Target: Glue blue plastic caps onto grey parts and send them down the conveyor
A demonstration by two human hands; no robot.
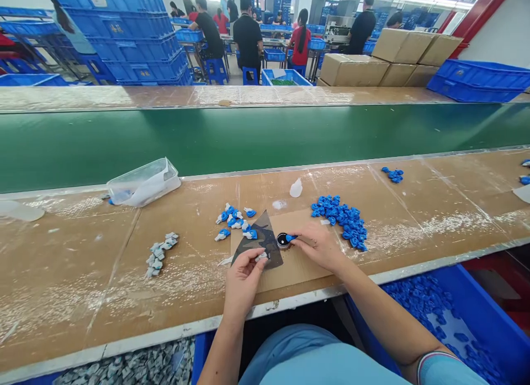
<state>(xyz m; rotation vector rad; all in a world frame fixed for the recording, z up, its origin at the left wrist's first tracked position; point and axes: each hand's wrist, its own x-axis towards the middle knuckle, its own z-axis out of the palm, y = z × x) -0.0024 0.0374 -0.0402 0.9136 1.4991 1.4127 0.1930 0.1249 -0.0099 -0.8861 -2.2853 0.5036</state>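
Note:
My left hand pinches a small grey plastic piece over a dark triangular sheet. In the fingertips of my right hand is a small blue plastic piece, held at the rim of a small round black container. Both the sheet and the container rest on a flat piece of cardboard. To the right lies a heap of blue pieces. Several joined blue-and-grey pieces are scattered left of the sheet, and farther left sits a row of grey pieces.
A clear plastic box stands near the green conveyor belt. Below the table edge are a blue bin of blue pieces and a pile of grey pieces. Stacked blue crates, cartons and several people are beyond the belt.

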